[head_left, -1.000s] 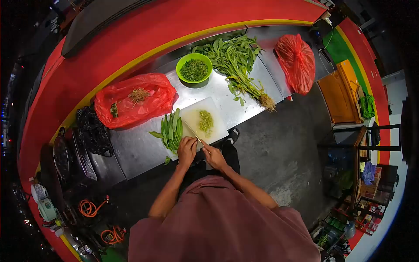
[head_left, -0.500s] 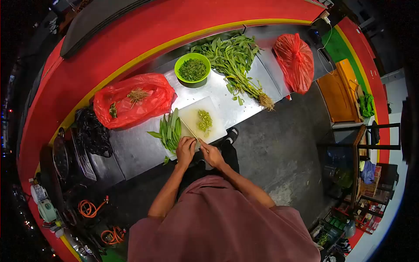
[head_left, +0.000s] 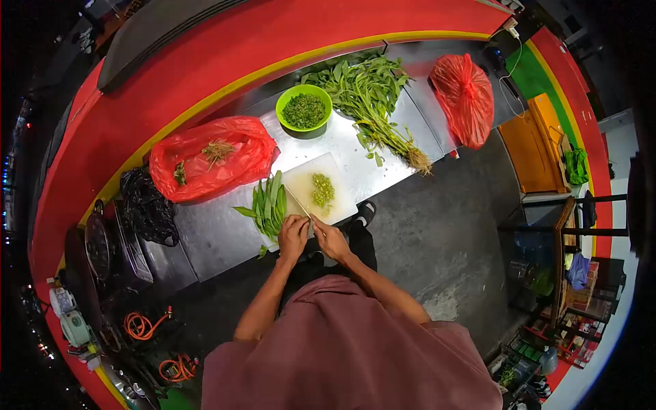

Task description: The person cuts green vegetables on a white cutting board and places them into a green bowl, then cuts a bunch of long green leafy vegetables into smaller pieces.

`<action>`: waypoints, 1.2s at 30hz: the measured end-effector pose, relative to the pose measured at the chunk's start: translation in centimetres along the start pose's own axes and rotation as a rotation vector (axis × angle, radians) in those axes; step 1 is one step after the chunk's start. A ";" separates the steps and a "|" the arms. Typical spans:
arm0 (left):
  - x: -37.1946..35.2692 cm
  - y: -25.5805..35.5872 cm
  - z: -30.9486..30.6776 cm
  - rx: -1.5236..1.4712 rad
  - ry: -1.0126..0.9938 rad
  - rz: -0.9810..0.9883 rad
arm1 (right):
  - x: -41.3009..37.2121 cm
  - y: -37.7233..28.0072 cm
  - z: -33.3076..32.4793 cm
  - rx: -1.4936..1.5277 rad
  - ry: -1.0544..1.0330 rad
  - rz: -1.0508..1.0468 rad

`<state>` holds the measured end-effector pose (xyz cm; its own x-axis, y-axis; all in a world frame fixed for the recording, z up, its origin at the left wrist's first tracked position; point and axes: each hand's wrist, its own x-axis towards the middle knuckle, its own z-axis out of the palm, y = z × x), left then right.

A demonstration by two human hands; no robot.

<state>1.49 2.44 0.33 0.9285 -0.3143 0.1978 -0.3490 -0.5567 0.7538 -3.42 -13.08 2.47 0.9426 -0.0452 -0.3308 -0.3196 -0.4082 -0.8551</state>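
My right hand [head_left: 331, 242] is closed around the handle of a knife [head_left: 298, 203], whose thin blade points up and left over the white cutting board [head_left: 342, 175]. Just left of the blade, my left hand [head_left: 294, 234] has its fingers curled at the lower end of a bunch of leafy greens [head_left: 269, 205]; the exact grip is hidden under the fingers. Most of those leaves spread over the board's left side and the steel table. Right of the knife sits a small pile of chopped light-green pieces [head_left: 322, 191].
Behind the board stand a green bowl [head_left: 281, 108] of chopped greens and a rooted bunch of greens [head_left: 383, 116]. An open red plastic bag [head_left: 239, 150] lies left, a tied red bag [head_left: 466, 102] right. A black bag [head_left: 147, 208] hangs near the steel table's [head_left: 212, 236] left end.
The whole view has shifted slightly to the right. Both hands stay by the board with nearly the same grip, and the knife has barely moved.
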 end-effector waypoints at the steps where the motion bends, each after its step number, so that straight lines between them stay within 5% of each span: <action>1: 0.1 0.2 -0.1 -0.034 0.016 0.024 | 0.4 -0.7 -0.2 -0.041 -0.042 0.087; 5: 0.0 -0.1 0.0 -0.048 0.028 0.012 | -0.9 -0.4 -0.2 0.040 -0.030 0.051; 7: 0.0 0.2 -0.1 -0.053 0.030 -0.001 | -1.1 1.7 0.7 0.029 0.088 -0.171; 21: 0.4 -0.1 0.1 -0.003 0.012 -0.009 | 0.0 0.5 -0.1 -0.037 -0.015 0.011; 36: 0.4 0.1 0.1 0.029 0.002 -0.011 | -0.8 1.8 0.4 -0.117 0.056 -0.070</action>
<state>1.84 2.22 0.42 0.9327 -0.3062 0.1907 -0.3420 -0.5825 0.7374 -4.75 -13.38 1.07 0.9671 -0.0623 -0.2466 -0.2427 -0.5159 -0.8215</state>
